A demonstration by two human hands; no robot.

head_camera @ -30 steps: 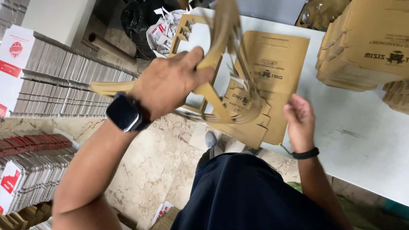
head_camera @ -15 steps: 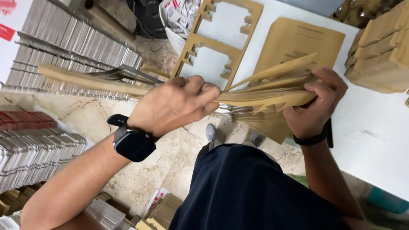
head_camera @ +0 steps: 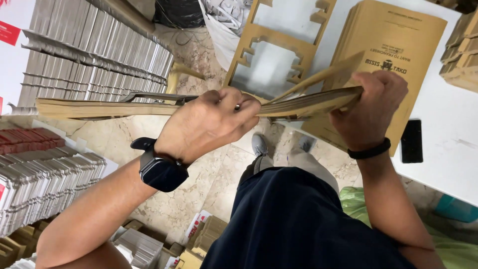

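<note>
Two hands clamp one thick sheaf of brown die-cut cardboard sheets [head_camera: 149,107], held edge-on and nearly level above the floor. The left hand [head_camera: 206,124] is closed over the sheaf near its middle, fingers curled across the top edge, a dark smartwatch [head_camera: 162,169] on that wrist. The right hand [head_camera: 368,112] is closed round the sheaf's right end, thumb underneath, a thin black band [head_camera: 369,149] on the wrist. One loose sheet [head_camera: 323,77] lifts away from the top at that end.

Half a second ago the sheaf sat lower and more splayed between the hands; a second ago the left hand alone held a cut-out frame upright while the right rested on the table. Now the sheets are gathered flat and squared, so the bundle reads as collected into one grip.

Beyond it, a cardboard frame with cut-out windows [head_camera: 276,42] lies on the white table [head_camera: 448,144], beside a stack of printed brown sheets [head_camera: 398,45] and a black phone [head_camera: 412,141]. Rows of flat grey packs [head_camera: 94,50] line the marble floor [head_camera: 164,199] to the left.
</note>
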